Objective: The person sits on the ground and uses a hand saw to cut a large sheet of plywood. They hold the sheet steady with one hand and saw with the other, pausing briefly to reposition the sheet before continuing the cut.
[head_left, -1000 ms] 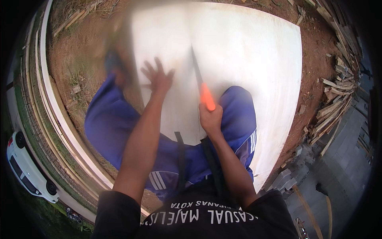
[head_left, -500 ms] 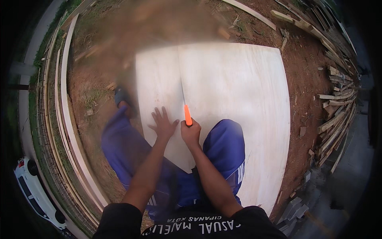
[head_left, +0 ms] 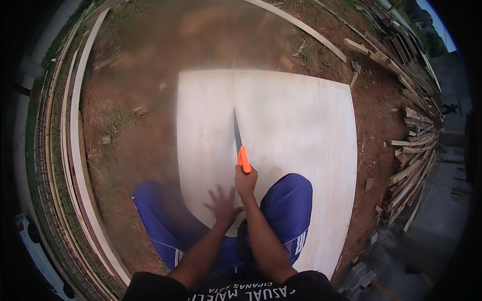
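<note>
A large pale plywood sheet (head_left: 301, 130) lies in front of me and reaches under my legs. My right hand (head_left: 246, 181) is closed round the orange handle of a handsaw (head_left: 238, 131), whose dark blade points away from me. The blade lies along a thin line that runs toward the sheet's far edge; how deep it sits in the wood I cannot tell. Nearer to me and left of that line, my left hand (head_left: 224, 205) rests on the sheet with its fingers spread, holding nothing. My knees, in blue trousers, stand at either side of both hands.
Long boards and poles (head_left: 80, 100) run along the left side. At the right, past bare reddish soil (head_left: 374, 150), lies a pile of scrap timber (head_left: 414, 160). Grey blocks (head_left: 359, 276) sit at the lower right. A white car (head_left: 40, 256) stands at the far left.
My left hand has shifted back toward my body, still flat on the sheet. The saw's blade shows more of its length and is tilted a little differently. The whole view has shifted.
</note>
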Tool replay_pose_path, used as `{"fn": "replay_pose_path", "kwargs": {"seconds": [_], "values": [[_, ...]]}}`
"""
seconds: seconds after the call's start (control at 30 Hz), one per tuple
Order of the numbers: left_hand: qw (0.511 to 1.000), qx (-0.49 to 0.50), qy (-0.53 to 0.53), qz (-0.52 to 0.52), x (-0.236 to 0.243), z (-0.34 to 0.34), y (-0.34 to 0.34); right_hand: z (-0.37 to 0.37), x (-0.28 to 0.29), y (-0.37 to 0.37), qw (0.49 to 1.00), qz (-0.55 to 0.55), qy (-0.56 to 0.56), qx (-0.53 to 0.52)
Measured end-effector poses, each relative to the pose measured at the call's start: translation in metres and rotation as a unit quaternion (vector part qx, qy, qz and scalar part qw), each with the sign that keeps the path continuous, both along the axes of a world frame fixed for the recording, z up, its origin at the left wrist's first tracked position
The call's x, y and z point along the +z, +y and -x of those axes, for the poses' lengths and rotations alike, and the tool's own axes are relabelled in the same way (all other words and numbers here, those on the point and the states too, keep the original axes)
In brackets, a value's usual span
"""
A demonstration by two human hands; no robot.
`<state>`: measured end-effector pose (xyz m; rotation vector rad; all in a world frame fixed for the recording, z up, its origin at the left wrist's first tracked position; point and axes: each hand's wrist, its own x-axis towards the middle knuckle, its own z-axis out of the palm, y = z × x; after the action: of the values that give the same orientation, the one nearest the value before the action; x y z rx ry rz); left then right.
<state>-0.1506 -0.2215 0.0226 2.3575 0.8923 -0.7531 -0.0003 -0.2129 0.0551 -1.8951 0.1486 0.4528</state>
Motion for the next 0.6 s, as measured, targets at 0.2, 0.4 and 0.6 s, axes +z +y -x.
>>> {"fn": "replay_pose_path", "kwargs": {"seconds": [0.2, 0.4, 0.6], "values": [[0.998, 0.007, -0.009, 0.055, -0.01, -0.001, -0.009, 0.011, -0.005, -0.022, 0.999, -0.021, 0.043, -0.015], [0.998, 0.033, 0.001, 0.06, -0.007, 0.014, -0.006, 0.006, 0.015, -0.022, 0.993, -0.038, 0.106, 0.029], [0.996, 0.034, 0.008, 0.081, 0.003, 0.006, 0.008, -0.004, 0.018, -0.016, 0.992, -0.066, 0.109, -0.015]]}}
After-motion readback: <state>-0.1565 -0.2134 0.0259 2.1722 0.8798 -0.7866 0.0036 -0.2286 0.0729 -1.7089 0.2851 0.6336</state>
